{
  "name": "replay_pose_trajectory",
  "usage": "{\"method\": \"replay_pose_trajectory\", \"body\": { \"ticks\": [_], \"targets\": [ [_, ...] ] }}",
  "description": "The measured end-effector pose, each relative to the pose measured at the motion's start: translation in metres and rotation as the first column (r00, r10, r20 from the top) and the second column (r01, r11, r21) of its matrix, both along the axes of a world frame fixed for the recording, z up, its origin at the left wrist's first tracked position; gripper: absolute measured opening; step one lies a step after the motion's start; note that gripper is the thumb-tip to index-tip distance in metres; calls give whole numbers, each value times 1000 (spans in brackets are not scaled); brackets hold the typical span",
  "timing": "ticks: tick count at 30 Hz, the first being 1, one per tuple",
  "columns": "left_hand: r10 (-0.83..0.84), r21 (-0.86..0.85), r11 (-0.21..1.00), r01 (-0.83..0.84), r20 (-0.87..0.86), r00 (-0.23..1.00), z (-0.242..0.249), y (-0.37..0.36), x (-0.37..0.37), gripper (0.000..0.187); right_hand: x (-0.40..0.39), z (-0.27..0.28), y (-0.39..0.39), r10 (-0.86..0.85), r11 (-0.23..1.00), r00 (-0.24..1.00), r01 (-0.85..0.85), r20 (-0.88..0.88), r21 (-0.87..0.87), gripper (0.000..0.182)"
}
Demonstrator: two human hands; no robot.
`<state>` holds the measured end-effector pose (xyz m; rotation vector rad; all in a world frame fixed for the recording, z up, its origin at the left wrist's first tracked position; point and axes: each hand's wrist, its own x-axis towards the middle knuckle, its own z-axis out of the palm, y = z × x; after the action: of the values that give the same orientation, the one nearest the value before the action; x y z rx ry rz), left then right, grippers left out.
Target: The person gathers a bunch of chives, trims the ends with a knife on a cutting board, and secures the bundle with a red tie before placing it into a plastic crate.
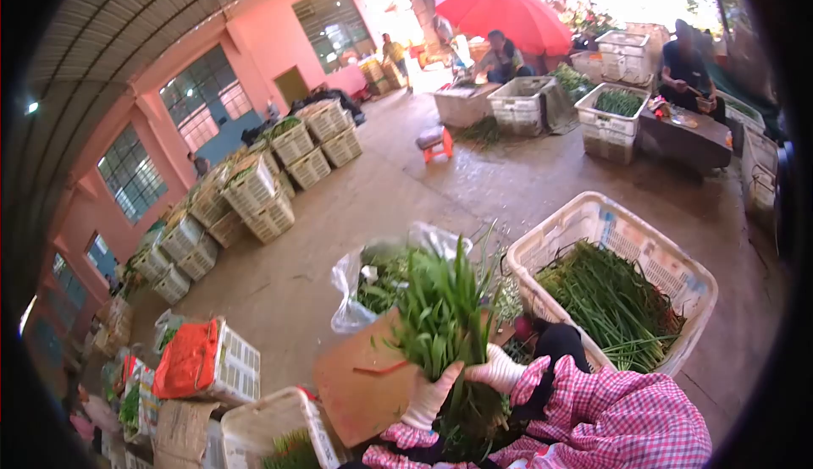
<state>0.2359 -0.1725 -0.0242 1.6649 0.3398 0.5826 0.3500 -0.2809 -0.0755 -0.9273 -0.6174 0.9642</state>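
Near basket: chive bundle (440, 312) being gathered — basket (677, 270) remaining part-full
Hands: left hand (430, 397), right hand (498, 370) both gripping bundle stems

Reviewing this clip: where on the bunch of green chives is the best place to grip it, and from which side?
Grip the bunch of chives low down, at the stalk end, coming from both sides, as the left hand and right hand do. There the stalks sit packed together; higher up the leaves fan out loose and would probably slip or bend.
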Motion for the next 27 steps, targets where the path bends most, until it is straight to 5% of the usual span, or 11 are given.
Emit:
{"method": "replay_pose_trajectory", "body": {
  "ticks": [4,7,11,13,17,19,20,23,25,26,27],
  "targets": [
    [-52,135,990,34,131,990,-7,12,9,40,9,-4,6,24,994,995,-34,98,102,50],
    [-31,-77,996,36,64,997,-4,25,18,40,31,10,18,60,978,978,-98,202,186,50],
    [78,68,994,-90,165,983,33,30,43,39,67,70,28,4,993,833,-70,554,99,45],
    [31,-37,999,-24,220,975,40,33,52,41,87,63,47,51,969,886,-155,460,191,44],
    [117,186,972,-141,132,984,12,56,80,40,129,57,70,166,961,866,-250,472,119,46],
    [96,263,957,-124,118,988,-49,85,99,45,144,44,82,173,965,797,-254,578,62,54],
    [121,316,938,-145,93,988,-60,91,103,45,149,31,88,67,963,753,-220,655,154,60],
    [151,324,932,-160,54,987,-78,100,110,49,149,-7,91,212,960,868,-270,449,69,62],
    [118,822,570,-18,-60,991,-87,113,110,52,148,-26,96,176,967,888,-237,424,95,62],
    [118,961,263,-85,55,991,-82,113,111,51,148,-32,100,133,971,896,-204,424,128,63],
    [120,961,263,-79,48,992,-81,111,111,51,146,-35,103,87,972,901,-171,426,163,64]
  ]
}}
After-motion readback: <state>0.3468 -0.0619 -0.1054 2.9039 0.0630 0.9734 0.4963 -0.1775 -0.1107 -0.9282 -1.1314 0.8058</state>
